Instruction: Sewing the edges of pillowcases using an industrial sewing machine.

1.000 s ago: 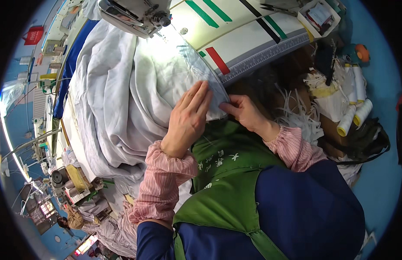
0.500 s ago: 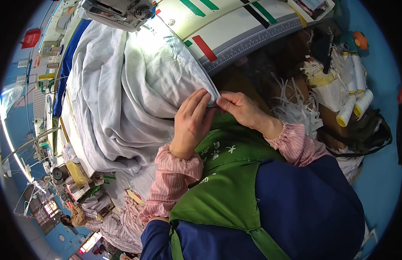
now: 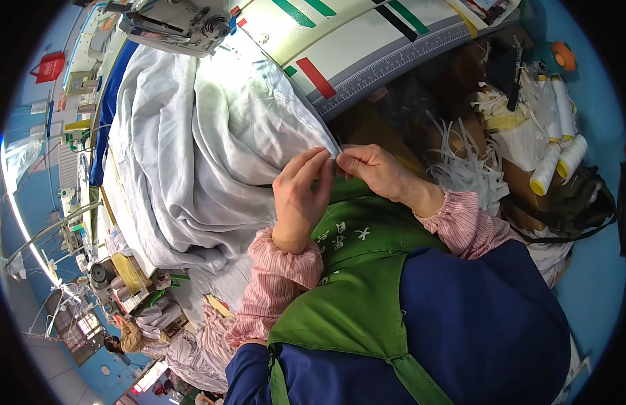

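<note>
Stretching away ahead of my fingers, the white surface (image 3: 286, 42) is carrying a grey ruler strip (image 3: 394, 71) along its near edge, and a red strip (image 3: 316, 77) is lying just short of that ruler, with a black strip (image 3: 397, 23) farther off to the right. Before me, the pale fabric (image 3: 225, 128) is ending in a narrow edge right at my fingertips. My left hand (image 3: 301, 199) is pinching that edge, its fingers bending and closing down onto the thumb. My right hand (image 3: 388, 174) is gripping the same edge just beside it, thumb and forefinger pressing together, so the two sets of tips are almost meeting. To the left of my fingers, the rest of the cloth is bunching in deep, loose folds; ahead, it is running up toward the sewing machine (image 3: 181, 25), where a bright light is washing it out. Below my fingers, my green apron (image 3: 346, 307) is spreading over my dark blue clothing (image 3: 475, 317), and pink striped sleeves (image 3: 286, 260) are gathering at my wrists. Right of my fingers, thin white strips (image 3: 471, 165) are hanging in a tangle, with white thread spools (image 3: 572, 155) lying beyond them. Well off to the lower left, another person (image 3: 129, 335) is showing, small and indistinct.
</note>
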A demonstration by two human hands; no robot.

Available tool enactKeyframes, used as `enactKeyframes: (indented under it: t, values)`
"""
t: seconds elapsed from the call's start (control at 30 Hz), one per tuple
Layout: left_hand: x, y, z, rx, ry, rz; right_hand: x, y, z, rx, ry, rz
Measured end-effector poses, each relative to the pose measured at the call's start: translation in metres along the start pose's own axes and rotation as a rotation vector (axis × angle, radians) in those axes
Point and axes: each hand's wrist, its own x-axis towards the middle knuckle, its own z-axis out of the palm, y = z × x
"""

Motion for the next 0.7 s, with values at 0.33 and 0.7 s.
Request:
enactKeyframes:
  t: [0.33,0.7]
  values:
    - [0.004,0.001,-0.001,0.145,0.133,0.154,-0.004,-0.009,-0.001,-0.103,0.086,0.030]
    - [0.017,0.010,-0.007,0.345,-0.050,0.321,-0.001,-0.007,-0.003,-0.080,0.119,0.040]
